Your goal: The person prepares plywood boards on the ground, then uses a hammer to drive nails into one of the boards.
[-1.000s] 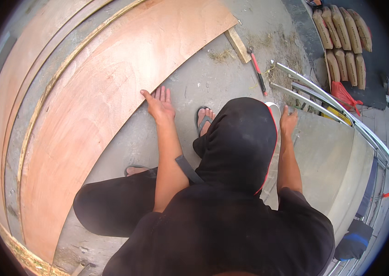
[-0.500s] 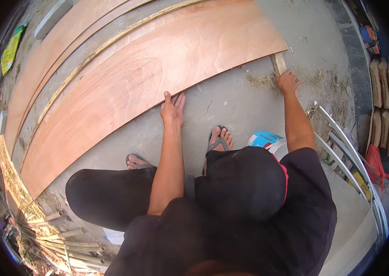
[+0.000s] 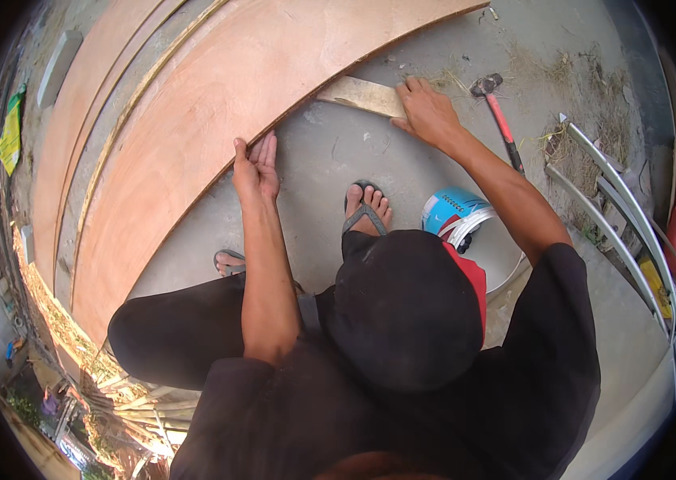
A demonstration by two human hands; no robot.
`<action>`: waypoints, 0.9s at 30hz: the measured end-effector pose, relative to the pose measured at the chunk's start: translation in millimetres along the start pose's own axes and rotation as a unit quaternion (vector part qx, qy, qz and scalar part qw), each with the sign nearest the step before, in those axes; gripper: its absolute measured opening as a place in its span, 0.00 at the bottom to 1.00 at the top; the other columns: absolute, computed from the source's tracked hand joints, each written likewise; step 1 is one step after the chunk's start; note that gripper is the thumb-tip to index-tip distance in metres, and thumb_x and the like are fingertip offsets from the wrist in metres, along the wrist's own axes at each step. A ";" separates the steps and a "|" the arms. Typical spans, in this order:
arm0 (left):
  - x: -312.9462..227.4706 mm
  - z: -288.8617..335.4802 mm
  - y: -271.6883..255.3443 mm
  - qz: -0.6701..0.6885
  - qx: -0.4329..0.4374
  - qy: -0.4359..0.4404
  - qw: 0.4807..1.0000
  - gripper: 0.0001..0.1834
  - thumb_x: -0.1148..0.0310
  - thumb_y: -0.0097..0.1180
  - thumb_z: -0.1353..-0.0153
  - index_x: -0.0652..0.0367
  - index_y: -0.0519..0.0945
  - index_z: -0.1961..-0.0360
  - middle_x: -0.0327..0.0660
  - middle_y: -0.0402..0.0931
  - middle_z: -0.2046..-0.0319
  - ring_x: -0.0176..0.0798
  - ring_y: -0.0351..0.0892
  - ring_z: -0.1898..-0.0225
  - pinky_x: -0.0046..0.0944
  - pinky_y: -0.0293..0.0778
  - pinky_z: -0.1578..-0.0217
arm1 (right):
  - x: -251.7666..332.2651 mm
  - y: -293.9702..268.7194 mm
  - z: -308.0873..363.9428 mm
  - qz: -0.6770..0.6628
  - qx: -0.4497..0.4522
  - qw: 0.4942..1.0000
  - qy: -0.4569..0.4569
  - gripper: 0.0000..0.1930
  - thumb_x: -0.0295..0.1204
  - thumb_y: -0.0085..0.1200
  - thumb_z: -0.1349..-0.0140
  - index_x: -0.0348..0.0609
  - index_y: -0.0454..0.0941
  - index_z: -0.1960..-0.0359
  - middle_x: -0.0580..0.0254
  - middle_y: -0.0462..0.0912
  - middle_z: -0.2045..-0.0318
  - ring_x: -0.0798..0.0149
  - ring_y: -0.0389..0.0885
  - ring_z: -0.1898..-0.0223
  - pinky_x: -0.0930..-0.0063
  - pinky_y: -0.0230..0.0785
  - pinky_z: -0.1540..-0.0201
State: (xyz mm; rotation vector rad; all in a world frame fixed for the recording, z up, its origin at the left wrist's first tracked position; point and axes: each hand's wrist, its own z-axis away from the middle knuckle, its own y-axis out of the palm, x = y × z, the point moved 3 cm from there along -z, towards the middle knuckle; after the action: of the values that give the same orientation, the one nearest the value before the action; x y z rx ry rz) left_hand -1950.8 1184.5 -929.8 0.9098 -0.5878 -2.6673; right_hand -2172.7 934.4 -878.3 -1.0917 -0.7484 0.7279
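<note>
A large reddish plywood sheet point(image 3: 218, 88) spans the upper left, its near edge tilted up off the grey floor. My left hand point(image 3: 257, 170) grips that edge, thumb on top and fingers beneath. To its right, my right hand point(image 3: 429, 114) holds the near end of a flat wooden board point(image 3: 364, 96). The board's other end runs under the plywood edge, where it is hidden.
A red-handled hammer point(image 3: 502, 120) lies right of my right hand. By my right knee stands a bucket point(image 3: 444, 210) with a blue label. Metal strips point(image 3: 618, 200) curve along the right. More plywood point(image 3: 74, 120) lies at far left, with a concrete block point(image 3: 60, 68) beside it.
My right hand has brought the wooden board leftward along the plywood edge, from the sheet's right end to nearer my left hand. The hammer and more of the bucket now show.
</note>
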 end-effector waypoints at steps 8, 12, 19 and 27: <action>14.7 -16.9 -23.2 0.025 0.018 -0.073 0.997 0.33 0.54 0.44 0.21 0.69 0.55 0.28 0.67 0.60 0.30 0.65 0.67 0.30 0.59 0.71 0.32 | 35.8 24.1 14.2 -0.011 0.033 0.983 -0.183 0.12 0.29 0.58 0.39 0.40 0.79 0.54 0.54 0.80 0.57 0.52 0.82 0.50 0.58 0.80 0.56; 4.5 -22.7 -28.5 0.024 -0.060 -0.027 0.998 0.40 0.46 0.48 0.24 0.62 0.52 0.25 0.64 0.52 0.26 0.63 0.61 0.27 0.60 0.69 0.31 | 27.7 52.7 35.2 0.032 0.070 0.975 -0.210 0.09 0.26 0.52 0.39 0.42 0.79 0.57 0.56 0.80 0.60 0.53 0.84 0.54 0.58 0.80 0.59; -16.2 -32.4 -38.1 0.084 -0.087 0.003 0.993 0.38 0.47 0.43 0.22 0.61 0.51 0.24 0.56 0.51 0.24 0.64 0.57 0.26 0.66 0.63 0.28 | 34.5 54.8 34.7 0.022 0.063 0.978 -0.199 0.09 0.25 0.51 0.39 0.43 0.79 0.57 0.56 0.79 0.58 0.53 0.84 0.53 0.57 0.79 0.58; -9.0 -29.7 -37.9 0.104 -0.054 0.020 0.993 0.33 0.52 0.41 0.20 0.62 0.52 0.25 0.57 0.51 0.25 0.67 0.57 0.26 0.69 0.65 0.30 | 36.8 57.6 34.0 0.027 0.052 0.983 -0.174 0.09 0.25 0.51 0.38 0.41 0.79 0.57 0.52 0.80 0.56 0.50 0.83 0.51 0.57 0.79 0.55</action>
State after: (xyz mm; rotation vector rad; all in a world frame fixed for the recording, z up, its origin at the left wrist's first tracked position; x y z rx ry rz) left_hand -1929.6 1212.6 -963.7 0.8209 -0.4951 -2.4632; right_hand -2188.7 998.1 -917.2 -0.9036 -0.9674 1.0092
